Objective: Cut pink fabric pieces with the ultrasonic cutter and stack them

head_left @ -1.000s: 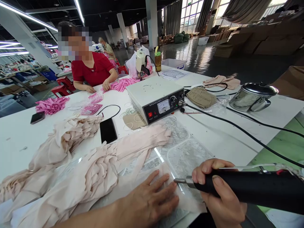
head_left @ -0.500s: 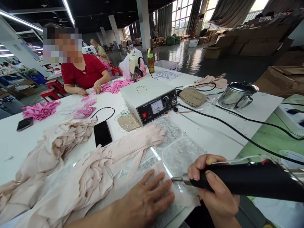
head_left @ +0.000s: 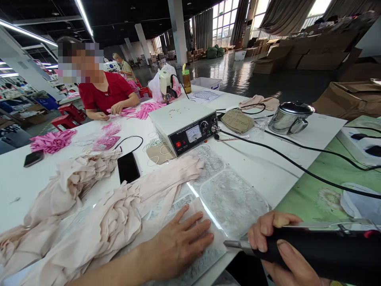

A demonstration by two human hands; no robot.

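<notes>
Pressing cloth [head_left: 218, 238] by the near edge of the tabletop [head_left: 247, 161], the flat left hand [head_left: 180, 243] is lying nearer; the right hand [head_left: 293, 260], wrapped round the tool [head_left: 324, 251], is pointing its tip leftward

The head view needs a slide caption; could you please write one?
Left hand spread over pale fabric; right hand gripping a black handheld tool, its metal tip near the fabric.

With the view's centre as the dial, a lidded metal mug [head_left: 288, 118] is standing on the tabletop [head_left: 253, 159] between two and three o'clock, and a bottle [head_left: 186, 82] at twelve. At ten, a co-worker in red [head_left: 104, 95] is handling pink strips [head_left: 149, 110]. A dark phone [head_left: 128, 167] is lying at eight; a second phone [head_left: 33, 158] is resting at nine.
</notes>
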